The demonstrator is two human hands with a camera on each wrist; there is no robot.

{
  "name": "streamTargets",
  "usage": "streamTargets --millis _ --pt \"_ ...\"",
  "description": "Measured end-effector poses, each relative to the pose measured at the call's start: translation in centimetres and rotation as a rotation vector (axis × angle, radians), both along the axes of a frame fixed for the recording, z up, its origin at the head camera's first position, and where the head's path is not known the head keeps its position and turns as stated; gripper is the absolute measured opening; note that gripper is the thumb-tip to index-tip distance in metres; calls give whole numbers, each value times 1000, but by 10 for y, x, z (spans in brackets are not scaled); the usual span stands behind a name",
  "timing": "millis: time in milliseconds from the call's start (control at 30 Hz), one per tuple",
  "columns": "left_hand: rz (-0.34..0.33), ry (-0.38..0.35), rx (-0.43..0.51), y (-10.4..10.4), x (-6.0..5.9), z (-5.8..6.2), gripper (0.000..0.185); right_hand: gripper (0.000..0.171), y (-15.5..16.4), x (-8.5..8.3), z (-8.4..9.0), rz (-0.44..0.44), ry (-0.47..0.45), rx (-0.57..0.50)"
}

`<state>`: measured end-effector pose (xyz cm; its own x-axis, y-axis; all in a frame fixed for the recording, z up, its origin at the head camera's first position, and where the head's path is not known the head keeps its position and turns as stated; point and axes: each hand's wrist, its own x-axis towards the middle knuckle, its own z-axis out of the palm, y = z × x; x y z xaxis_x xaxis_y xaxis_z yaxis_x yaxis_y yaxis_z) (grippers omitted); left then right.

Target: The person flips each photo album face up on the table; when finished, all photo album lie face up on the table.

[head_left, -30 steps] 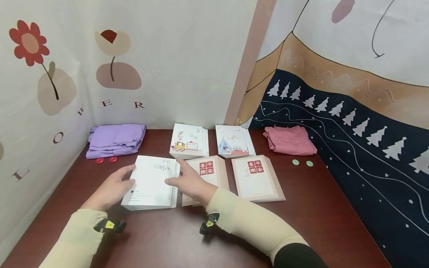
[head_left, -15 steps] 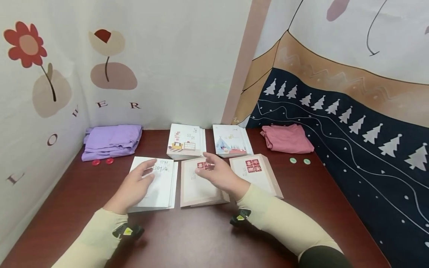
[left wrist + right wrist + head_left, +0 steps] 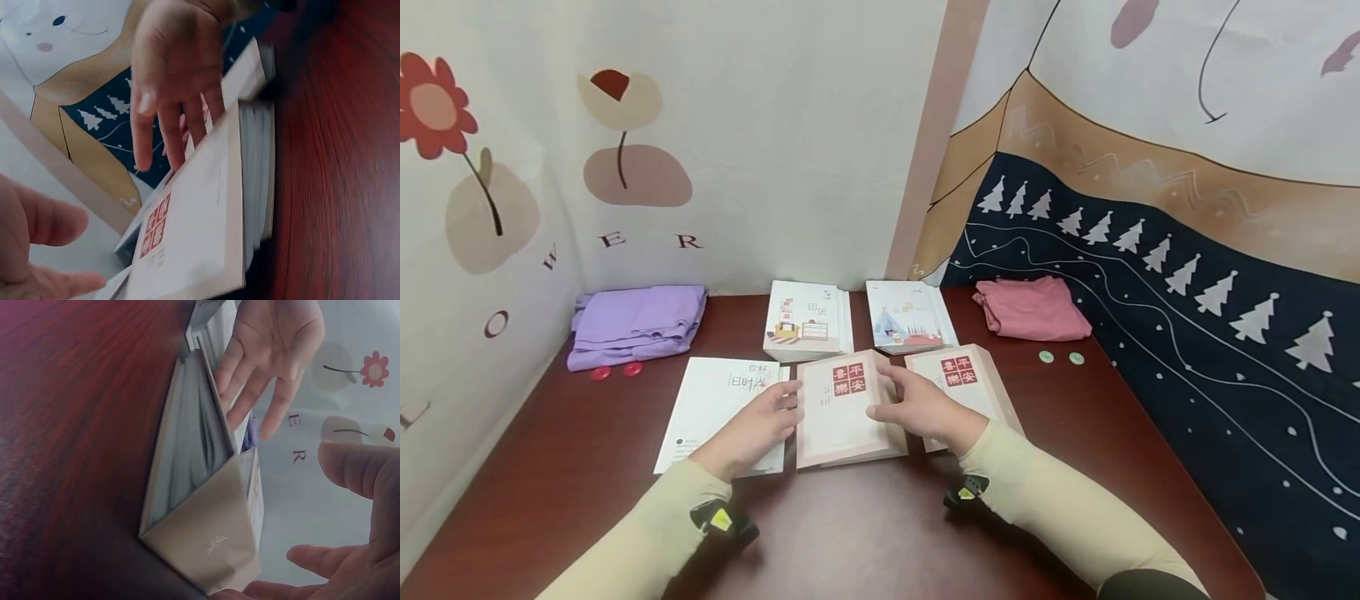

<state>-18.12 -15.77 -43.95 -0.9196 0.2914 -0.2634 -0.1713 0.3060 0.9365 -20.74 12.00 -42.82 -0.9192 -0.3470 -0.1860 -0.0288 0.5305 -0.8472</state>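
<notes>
Beige-covered book (image 3: pixel 842 410) on the red-brown table (image 3: pixel 865 533) — left hand (image 3: pixel 758 427) and right hand (image 3: pixel 925 408) flank it, fingers relaxed at its edges; actual contact is unclear, right edge partly hidden.

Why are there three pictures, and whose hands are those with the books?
They are one person's two bare hands. The big picture comes from a camera on the person's head; the other two come from small cameras on each wrist, so they look sideways and close up. On the dark red table lie five books, a folded purple cloth, a folded pink cloth, and little red and green buttons. The left hand and the right hand touch the two sides of the middle book, the one with red squares on its cover. Nothing is lifted off the table.
</notes>
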Motion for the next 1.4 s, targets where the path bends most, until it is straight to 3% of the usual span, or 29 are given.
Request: streamTargets --millis 167,367,800,1067,1400 --pt "40 -111 134 2 -3 -5 65 80 0 1 -4 17 -8 19" --pt "75 -148 103 11 -9 -9 69 75 -6 2 -6 18 -5 61" --pt "97 -123 -42 24 -15 -11 73 69 -15 2 -6 1 49 128" --pt "133 -63 -73 33 -12 -6 79 69 -17 2 -10 -5 41 122" --pt "165 -62 -64 32 -13 -9 74 71 -17 1 -13 -10 59 123"
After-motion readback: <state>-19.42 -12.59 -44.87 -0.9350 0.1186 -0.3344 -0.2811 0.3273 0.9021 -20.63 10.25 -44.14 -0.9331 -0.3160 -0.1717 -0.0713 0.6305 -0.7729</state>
